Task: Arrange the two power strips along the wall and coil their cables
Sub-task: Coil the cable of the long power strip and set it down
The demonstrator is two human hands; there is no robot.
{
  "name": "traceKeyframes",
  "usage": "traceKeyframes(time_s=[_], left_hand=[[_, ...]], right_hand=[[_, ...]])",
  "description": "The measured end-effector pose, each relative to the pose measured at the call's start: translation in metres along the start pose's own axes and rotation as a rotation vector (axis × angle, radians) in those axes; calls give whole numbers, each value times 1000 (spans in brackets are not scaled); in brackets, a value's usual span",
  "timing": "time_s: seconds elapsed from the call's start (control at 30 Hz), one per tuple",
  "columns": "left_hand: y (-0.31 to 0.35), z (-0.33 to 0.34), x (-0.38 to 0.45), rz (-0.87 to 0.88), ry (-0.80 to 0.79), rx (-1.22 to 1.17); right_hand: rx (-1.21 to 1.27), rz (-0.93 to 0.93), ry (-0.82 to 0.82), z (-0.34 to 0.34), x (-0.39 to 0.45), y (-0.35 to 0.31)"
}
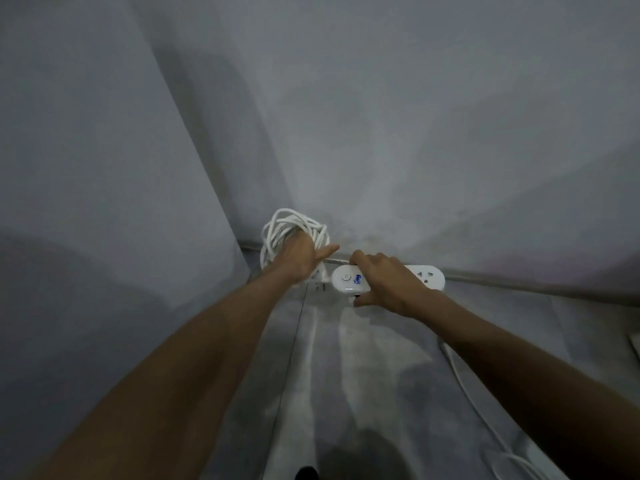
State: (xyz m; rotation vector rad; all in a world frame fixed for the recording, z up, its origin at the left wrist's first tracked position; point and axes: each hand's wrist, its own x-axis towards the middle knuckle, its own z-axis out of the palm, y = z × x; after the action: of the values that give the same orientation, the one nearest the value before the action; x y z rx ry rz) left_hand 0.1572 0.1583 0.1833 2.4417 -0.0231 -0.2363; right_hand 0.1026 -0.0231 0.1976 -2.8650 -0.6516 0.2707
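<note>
power strip [388, 280]: white plastic, smooth and glossy, with a bright sheen along its rounded near edge; a small blue printed mark on top.
coiled cable [294, 230]: white, smooth rubbery or plastic sheath, slightly shiny.
plug [320, 280]: white plastic body; its pins are blurred, material unclear.
second cable [464, 379]: white, smooth sheath, lying on the floor.
floor [346, 375]: grey, smooth, with a dull sheen and pale streaks; a thin seam runs through it.
wall [381, 116]: grey, matt, faintly mottled, like paint or plaster.
</note>
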Motion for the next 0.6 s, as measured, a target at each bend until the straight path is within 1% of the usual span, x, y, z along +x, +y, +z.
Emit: traceKeyframes(time_s=[0.07, 0.13, 0.3, 0.37, 0.43, 0.5, 0.57, 0.6], left_hand=[[-17, 13, 19, -8, -49, 17], [-31, 25, 38, -12, -79, 32], [-66, 63, 80, -101, -39, 20], [-76, 80, 91, -193, 51, -16], [-83, 94, 102, -300, 138, -131], [-89, 104, 110, -451, 216, -218], [-96, 107, 114, -585, 209, -251], [-101, 106, 117, -624, 185, -233]], right_hand=[[-18, -18, 41, 21, 18, 13], [21, -24, 76, 46, 35, 26], [48, -22, 114, 100, 63, 50], [20, -9, 134, 115, 71, 56], [7, 16, 154, 128, 76, 62], [4, 42, 164, 138, 80, 67], [10, 48, 171, 145, 86, 71], [16, 48, 170, 147, 89, 73]])
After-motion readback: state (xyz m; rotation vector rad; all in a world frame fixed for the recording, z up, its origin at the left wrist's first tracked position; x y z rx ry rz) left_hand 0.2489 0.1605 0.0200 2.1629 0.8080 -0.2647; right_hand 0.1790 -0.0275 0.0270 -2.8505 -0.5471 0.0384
